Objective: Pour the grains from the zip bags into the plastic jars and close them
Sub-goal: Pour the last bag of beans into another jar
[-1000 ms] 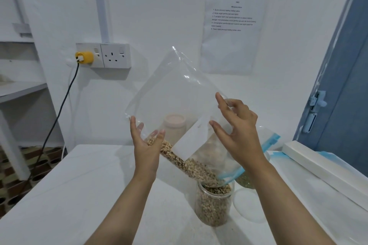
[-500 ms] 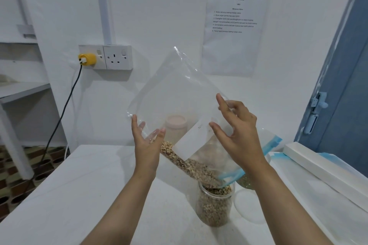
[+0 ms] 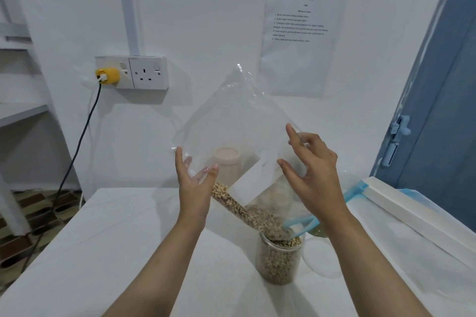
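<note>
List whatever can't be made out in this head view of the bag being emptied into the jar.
- Jar mouth: covered by the zip bag opening, so the exact fill level is hidden.
- Wall notice: print too small to read.
- Capped container behind: blurred through the bag's plastic; contents unclear.
- Greenish item: mostly hidden by the right hand and wrist.
- Left hand palm: faces away.

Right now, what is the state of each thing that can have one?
zip bag: open, tilted, mouth over the jar, grains pouring.
jar: open, nearly full.
left hand: holding the bag.
right hand: fingers spread on the bag.
far jar: lid on.
yellow plug: plugged in.
</note>
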Demonstrator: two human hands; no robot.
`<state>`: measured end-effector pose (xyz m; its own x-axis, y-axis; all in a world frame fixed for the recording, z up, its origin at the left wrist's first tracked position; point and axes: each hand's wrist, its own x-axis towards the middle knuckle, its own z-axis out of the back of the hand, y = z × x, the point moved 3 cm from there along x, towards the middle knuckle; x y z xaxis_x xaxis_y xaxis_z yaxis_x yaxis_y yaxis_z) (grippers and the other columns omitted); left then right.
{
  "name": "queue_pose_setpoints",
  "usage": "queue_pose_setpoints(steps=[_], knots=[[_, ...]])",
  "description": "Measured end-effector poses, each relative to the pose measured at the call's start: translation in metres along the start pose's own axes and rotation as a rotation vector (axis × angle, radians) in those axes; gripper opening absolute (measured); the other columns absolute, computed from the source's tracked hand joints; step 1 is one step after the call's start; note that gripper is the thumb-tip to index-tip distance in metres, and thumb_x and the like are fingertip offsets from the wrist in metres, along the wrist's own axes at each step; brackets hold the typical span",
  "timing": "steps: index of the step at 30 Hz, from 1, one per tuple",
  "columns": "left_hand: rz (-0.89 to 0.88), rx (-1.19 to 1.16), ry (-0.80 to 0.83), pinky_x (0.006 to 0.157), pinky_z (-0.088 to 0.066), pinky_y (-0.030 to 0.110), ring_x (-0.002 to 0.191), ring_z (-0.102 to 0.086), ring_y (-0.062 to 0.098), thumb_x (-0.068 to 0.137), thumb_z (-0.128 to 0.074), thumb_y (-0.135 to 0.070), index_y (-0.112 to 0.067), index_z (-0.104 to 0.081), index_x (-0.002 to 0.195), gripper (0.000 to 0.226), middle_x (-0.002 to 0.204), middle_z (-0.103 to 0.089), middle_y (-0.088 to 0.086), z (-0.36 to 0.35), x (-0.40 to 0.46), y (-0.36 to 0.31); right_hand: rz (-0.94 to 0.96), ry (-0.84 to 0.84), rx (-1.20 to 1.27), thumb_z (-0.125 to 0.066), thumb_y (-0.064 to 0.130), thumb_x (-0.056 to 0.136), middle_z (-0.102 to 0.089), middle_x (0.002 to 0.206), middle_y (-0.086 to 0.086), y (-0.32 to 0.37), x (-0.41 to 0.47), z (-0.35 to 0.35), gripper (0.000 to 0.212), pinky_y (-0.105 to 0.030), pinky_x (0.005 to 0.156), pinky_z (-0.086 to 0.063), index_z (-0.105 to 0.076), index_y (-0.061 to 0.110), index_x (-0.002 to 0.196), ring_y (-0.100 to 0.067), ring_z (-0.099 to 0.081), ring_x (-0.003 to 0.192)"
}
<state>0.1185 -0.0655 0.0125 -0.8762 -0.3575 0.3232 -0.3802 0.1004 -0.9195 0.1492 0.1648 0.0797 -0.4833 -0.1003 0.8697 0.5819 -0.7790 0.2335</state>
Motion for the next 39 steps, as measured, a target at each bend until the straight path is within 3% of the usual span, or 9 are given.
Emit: queue_pose_setpoints(steps=[6, 9, 12, 17, 22, 26, 29, 33, 39], knots=[[0.008, -0.003, 0.035, 0.103, -0.044, 0.035, 0.11, -0.058, -0.002, 0.089, -0.071, -0.024, -0.052, -0.013, 0.149, 0.088, 0.149, -0.033, -0.009, -0.0002, 0.0014, -0.002, -0.024, -0.019, -0.023, -0.066, 0.025, 0.088, -0.055, 0.119, -0.005, 0.0025, -0.0022, 0.0012, 0.061, -0.04, 0.092, -0.031, -0.047, 0.022, 0.146, -0.024, -0.06, 0.105], [0.01, -0.004, 0.037, 0.097, -0.043, 0.028, 0.109, -0.058, -0.003, 0.089, -0.071, -0.026, -0.051, -0.012, 0.149, 0.088, 0.149, -0.033, -0.01, 0.0008, 0.0033, -0.0009, -0.017, -0.028, -0.033, -0.065, 0.024, 0.088, -0.055, 0.118, -0.006, 0.0048, -0.0035, 0.0005, 0.061, -0.046, 0.093, -0.035, -0.046, 0.02, 0.146, -0.027, -0.062, 0.106], [0.008, -0.016, 0.038, 0.086, -0.042, 0.018, 0.106, -0.058, -0.007, 0.089, -0.071, -0.025, -0.049, -0.012, 0.15, 0.088, 0.148, -0.033, -0.01, 0.0003, 0.0054, -0.0002, -0.03, -0.031, -0.048, -0.064, 0.024, 0.089, -0.055, 0.118, -0.007, 0.007, -0.0041, 0.001, 0.061, -0.04, 0.095, -0.031, -0.046, 0.02, 0.146, -0.026, -0.06, 0.106], [-0.017, -0.022, 0.06, 0.083, -0.044, 0.016, 0.11, -0.057, -0.005, 0.089, -0.071, -0.024, -0.048, -0.011, 0.151, 0.088, 0.151, -0.032, -0.01, -0.0009, 0.0066, 0.0003, -0.025, -0.043, -0.046, -0.065, 0.023, 0.088, -0.055, 0.115, -0.009, 0.0082, -0.0029, 0.0037, 0.06, -0.051, 0.093, -0.038, -0.048, 0.016, 0.145, -0.03, -0.062, 0.106], [-0.032, -0.043, 0.081, 0.102, -0.05, 0.043, 0.114, -0.058, 0.0, 0.088, -0.071, -0.024, -0.051, -0.014, 0.147, 0.087, 0.149, -0.033, -0.01, -0.0018, 0.0066, -0.0045, -0.023, -0.04, -0.027, -0.065, 0.023, 0.089, -0.054, 0.115, -0.006, 0.0078, -0.0022, 0.0037, 0.061, -0.058, 0.092, -0.043, -0.046, 0.017, 0.146, -0.028, -0.061, 0.106], [-0.035, -0.033, 0.09, 0.104, -0.048, 0.047, 0.114, -0.058, 0.001, 0.087, -0.071, -0.027, -0.051, -0.013, 0.148, 0.087, 0.149, -0.034, -0.011, -0.0024, 0.0062, -0.0058, -0.029, -0.037, -0.014, -0.064, 0.024, 0.09, -0.054, 0.115, -0.006, 0.0065, -0.0033, 0.004, 0.062, -0.061, 0.091, -0.043, -0.044, 0.017, 0.147, -0.027, -0.06, 0.107], [-0.044, -0.04, 0.092, 0.1, -0.05, 0.037, 0.112, -0.057, -0.004, 0.086, -0.071, -0.028, -0.052, -0.012, 0.148, 0.088, 0.15, -0.033, -0.01, -0.0025, 0.0069, -0.0039, -0.039, -0.037, -0.01, -0.065, 0.023, 0.089, -0.055, 0.115, -0.005, 0.0062, -0.0038, 0.0039, 0.061, -0.06, 0.092, -0.042, -0.045, 0.018, 0.147, -0.027, -0.06, 0.108], [-0.046, -0.062, 0.115, 0.076, -0.049, 0.01, 0.113, -0.057, -0.004, 0.078, -0.071, -0.037, -0.05, -0.011, 0.15, 0.094, 0.152, -0.031, -0.012, -0.0024, 0.0075, -0.0005, -0.04, -0.039, 0.033, -0.067, 0.017, 0.089, -0.058, 0.115, -0.001, 0.0028, -0.0031, 0.0029, 0.062, -0.061, 0.085, -0.047, -0.044, 0.018, 0.147, -0.021, -0.059, 0.107], [-0.082, -0.091, 0.133, 0.082, -0.048, 0.007, 0.125, -0.053, 0.009, 0.076, -0.071, -0.034, -0.052, -0.012, 0.147, 0.094, 0.154, -0.026, -0.012, -0.0014, 0.0096, 0.0016, -0.04, -0.081, 0.069, -0.063, 0.016, 0.09, -0.059, 0.113, 0.006, 0.0007, -0.0013, -0.0022, 0.063, -0.061, 0.079, -0.049, -0.04, 0.017, 0.148, -0.02, -0.059, 0.104]])
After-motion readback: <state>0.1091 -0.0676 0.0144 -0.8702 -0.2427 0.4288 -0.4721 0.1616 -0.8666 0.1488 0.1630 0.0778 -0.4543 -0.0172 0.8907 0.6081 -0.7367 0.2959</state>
